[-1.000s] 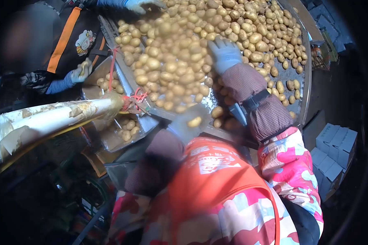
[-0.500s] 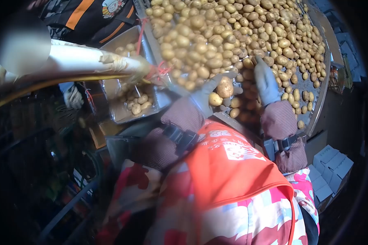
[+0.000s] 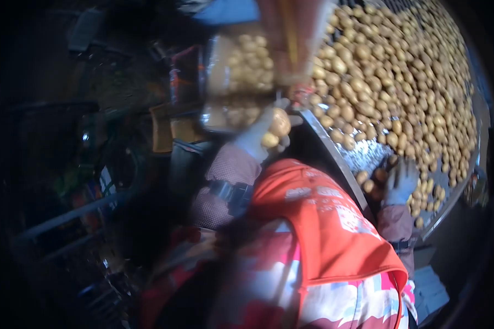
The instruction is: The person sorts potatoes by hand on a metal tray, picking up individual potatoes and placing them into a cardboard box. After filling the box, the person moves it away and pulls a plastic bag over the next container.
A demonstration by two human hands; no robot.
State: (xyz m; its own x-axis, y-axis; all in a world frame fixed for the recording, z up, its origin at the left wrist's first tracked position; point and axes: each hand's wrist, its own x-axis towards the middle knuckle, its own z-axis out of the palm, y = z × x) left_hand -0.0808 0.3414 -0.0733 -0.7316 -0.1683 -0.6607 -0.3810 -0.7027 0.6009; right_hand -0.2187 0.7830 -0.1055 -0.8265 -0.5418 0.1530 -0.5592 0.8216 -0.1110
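Observation:
My left hand [image 3: 256, 137], in a pale glove, is closed around a large potato [image 3: 280, 122] and a smaller potato [image 3: 269, 140]. It is beside the near end of a lined box [image 3: 218, 71] holding more potatoes, which are blurred. My right hand [image 3: 403, 180], also gloved, lies over the near part of the sorting table [image 3: 362, 156], fingers stretched out and slightly apart. Right by its fingertips and thumb side are several shaded potatoes [image 3: 380, 174]. A broad heap of potatoes [image 3: 389, 77] covers the table beyond.
A blurred post [image 3: 293, 38] with red string [image 3: 302, 93] rises between the box and the table. The table's raised metal edge [image 3: 335, 153] runs between my two hands. Pale cartons [image 3: 429, 290] stand at the lower right. The left side is dark and smeared.
My left hand has carried its potatoes leftward, off the table and over beside the box. My right hand stays at the table, now lower and flatter. The view has turned left.

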